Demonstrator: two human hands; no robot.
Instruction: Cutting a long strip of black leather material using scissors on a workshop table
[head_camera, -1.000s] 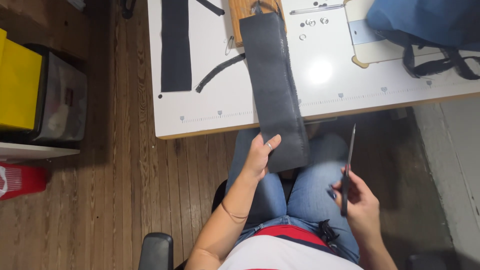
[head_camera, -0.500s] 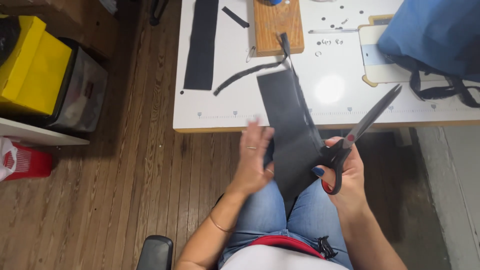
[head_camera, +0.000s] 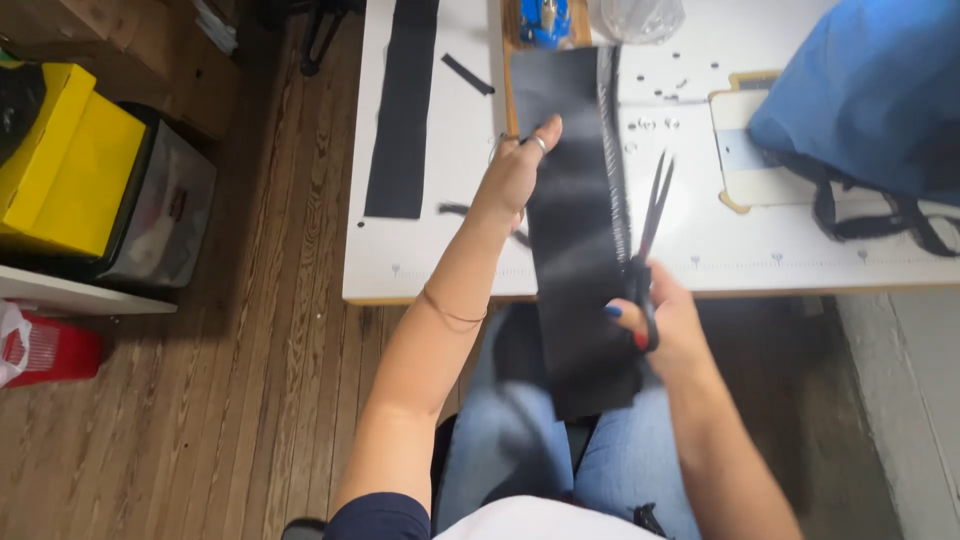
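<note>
A seated person's left hand pins a black strip taut over the table edge while the right hand, gripping scissors, lines the blades along its edge.

I see a yellow box at about nine o'clock, rectangular, its top tilted toward me. Just beside it on its three o'clock side stands a clear plastic bin with a dark rim and a small red-and-white label on its wall. At eight o'clock a red package sits by the edge, a white bag touching it. At eleven o'clock lies a brown cardboard box.
</note>
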